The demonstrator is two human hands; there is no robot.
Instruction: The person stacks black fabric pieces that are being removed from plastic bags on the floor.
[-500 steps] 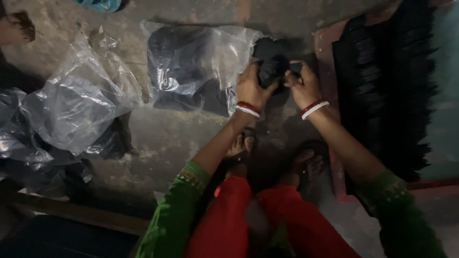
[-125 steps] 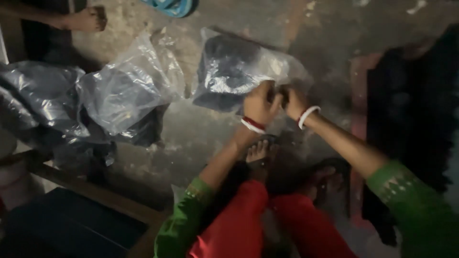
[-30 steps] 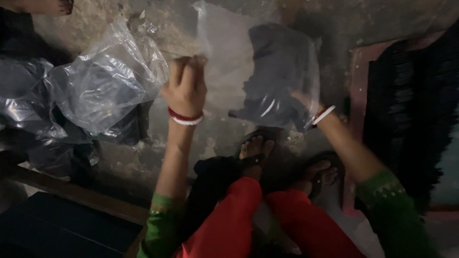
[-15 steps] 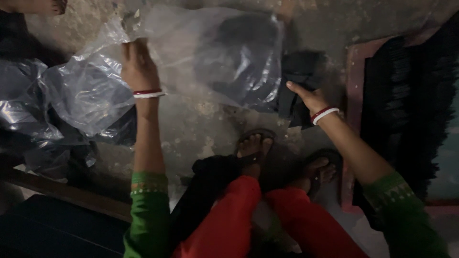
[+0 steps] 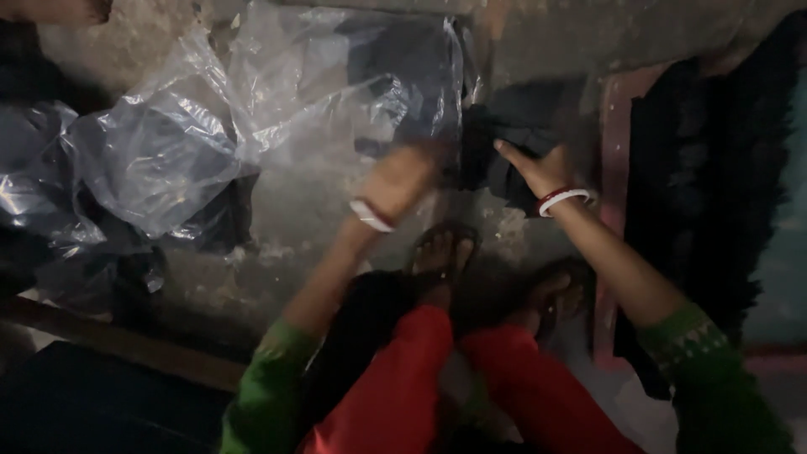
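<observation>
My right hand grips a small bundle of dark fabric pieces lying on the concrete floor, thumb stretched across it. My left hand is blurred in motion just left of that bundle, below the edge of a clear plastic bag that holds more dark fabric. Whether the left hand holds anything cannot be made out. Both wrists wear red and white bangles, and the sleeves are green. My sandalled feet rest on the floor below the hands.
Several clear plastic bags of dark pieces lie heaped at the left. A tall stack of black pieces sits on a reddish board at the right. Another person's foot shows at the top left. A dark wooden edge runs across lower left.
My left hand has swung from the far left back toward the dark bundle and the bag it lifted now lies on the floor. The right hand stays on the bundle.
</observation>
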